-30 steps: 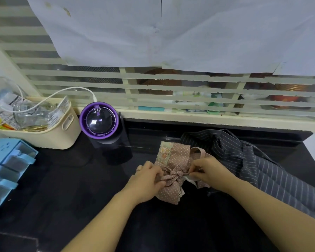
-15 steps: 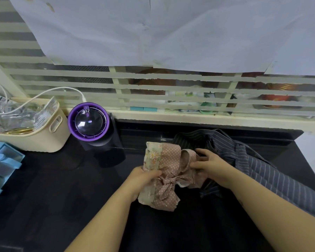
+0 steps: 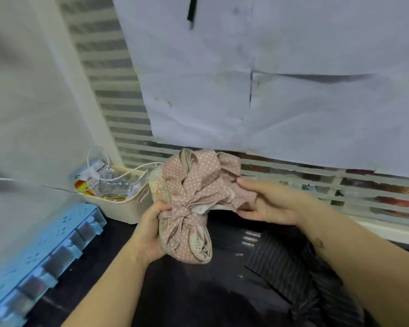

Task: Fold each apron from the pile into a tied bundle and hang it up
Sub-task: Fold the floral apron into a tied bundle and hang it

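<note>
The pink dotted apron bundle, tied round its middle with its own strap, was held up in the air above the dark surface, in front of the slatted window and the cream basket. The left hand gripped the bundle's lower left side, its fingers curled shut on the cloth near the knot, though most of them were hidden behind the fabric. The right hand clasped the bundle's upper right folds between thumb and fingers, the fingertips partly buried in the cloth. The whole view was blurred, so the knot's exact form and the lace at the bundle's lower end were hard to make out. A dark striped apron lay on the surface at lower right, partly covered by the right forearm and cut off by the frame's edge. A blue drawer unit at lower left was likewise cut off, its contents smeared. White paper sheets covered much of the window, hiding what lay behind
</note>
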